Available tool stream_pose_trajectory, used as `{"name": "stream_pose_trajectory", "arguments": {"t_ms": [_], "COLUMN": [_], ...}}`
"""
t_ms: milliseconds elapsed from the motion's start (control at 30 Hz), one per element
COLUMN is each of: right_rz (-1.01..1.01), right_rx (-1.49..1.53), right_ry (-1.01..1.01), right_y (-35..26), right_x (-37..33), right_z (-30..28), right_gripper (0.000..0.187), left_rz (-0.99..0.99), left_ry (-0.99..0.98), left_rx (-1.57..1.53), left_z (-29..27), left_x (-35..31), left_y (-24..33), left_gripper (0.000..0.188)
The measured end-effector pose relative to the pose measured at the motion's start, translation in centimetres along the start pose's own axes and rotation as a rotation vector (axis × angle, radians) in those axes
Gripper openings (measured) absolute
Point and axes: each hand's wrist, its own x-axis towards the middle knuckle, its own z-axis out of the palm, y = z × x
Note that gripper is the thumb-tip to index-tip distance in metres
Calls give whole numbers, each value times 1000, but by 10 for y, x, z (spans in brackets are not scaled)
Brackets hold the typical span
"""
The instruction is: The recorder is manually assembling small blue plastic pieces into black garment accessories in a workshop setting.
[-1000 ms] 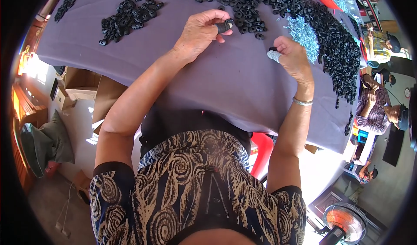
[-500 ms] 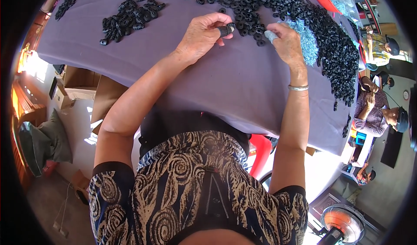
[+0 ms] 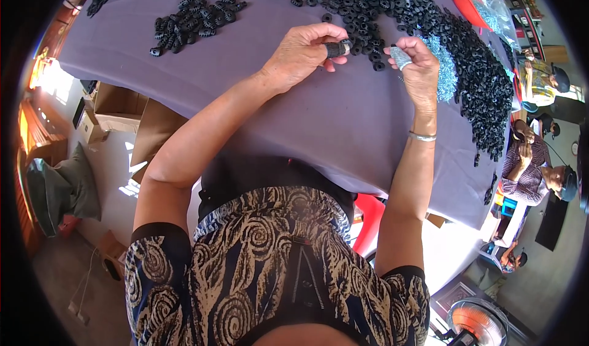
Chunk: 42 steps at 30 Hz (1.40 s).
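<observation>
R hand (image 3: 420, 70), fingers now curled in, so reach prob. done, can't tell if anything's held; L hand (image 3: 299, 56), apparently pinching 1 small black ring-shaped pc. (image 3: 345, 41), well in from nr. edge of mauve cloth-covered tabletop (image 3: 343, 119); vs. earlier frame, hands a bit closer tog.

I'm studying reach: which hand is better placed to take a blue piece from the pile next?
Probably the right hand: it is next to the blue pile, while the left hand is farther off, by some black parts.
</observation>
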Motion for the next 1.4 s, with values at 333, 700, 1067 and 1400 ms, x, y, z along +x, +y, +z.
{"name": "stream_pose_trajectory", "arguments": {"t_ms": [333, 700, 1067, 1400], "right_rz": [24, 4, -41, -27], "right_rx": [250, 175, -40, -114], "right_ry": [-190, -176, -206, -272], "right_y": [-18, -21, -24, -31], "right_x": [-11, -12, -13, -12], "right_z": [37, 45, 44, 39], "right_gripper": [13, 10, 13, 19], "left_rz": [-21, -2, -4, -10], "left_ry": [-28, -36, -41, -69], "left_rx": [-7, 0, 45, 73], "left_z": [3, 0, 1, 2], "left_x": [2, 2, 2, 1], "left_y": [-3, -7, -8, -11], "left_gripper": [18, 25, 24, 23]}}
